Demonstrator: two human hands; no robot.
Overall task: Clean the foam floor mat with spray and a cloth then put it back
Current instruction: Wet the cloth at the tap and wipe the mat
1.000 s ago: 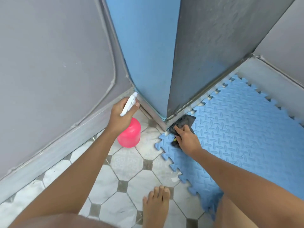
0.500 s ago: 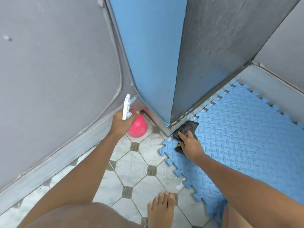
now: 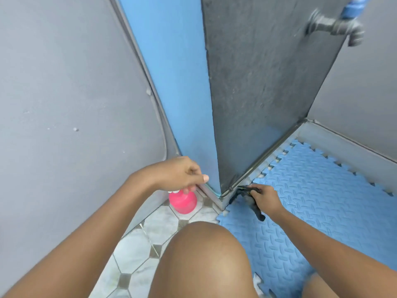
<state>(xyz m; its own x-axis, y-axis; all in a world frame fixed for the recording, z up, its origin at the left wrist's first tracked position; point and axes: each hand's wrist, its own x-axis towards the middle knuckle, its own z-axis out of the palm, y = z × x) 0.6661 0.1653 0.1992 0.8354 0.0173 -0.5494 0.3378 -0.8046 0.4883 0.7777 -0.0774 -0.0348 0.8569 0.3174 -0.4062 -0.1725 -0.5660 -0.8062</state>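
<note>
left hand [image 3: 179, 174] curled, right hand [image 3: 265, 197] fisted, knee [image 3: 206, 254] raised

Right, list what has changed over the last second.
The left hand carried the pink spray bottle down to the tiled floor by the blue wall's base. The right hand lifted the dark cloth, now bunched. The blue foam mat stays put.

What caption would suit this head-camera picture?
Left hand atop pink spray bottle, right hand gripping dark cloth at blue foam mat corner.

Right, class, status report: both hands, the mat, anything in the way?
Left hand on pink spray bottle, standing on tile. Right hand gripping dark cloth at foam mat corner. Nothing blocking.
</note>
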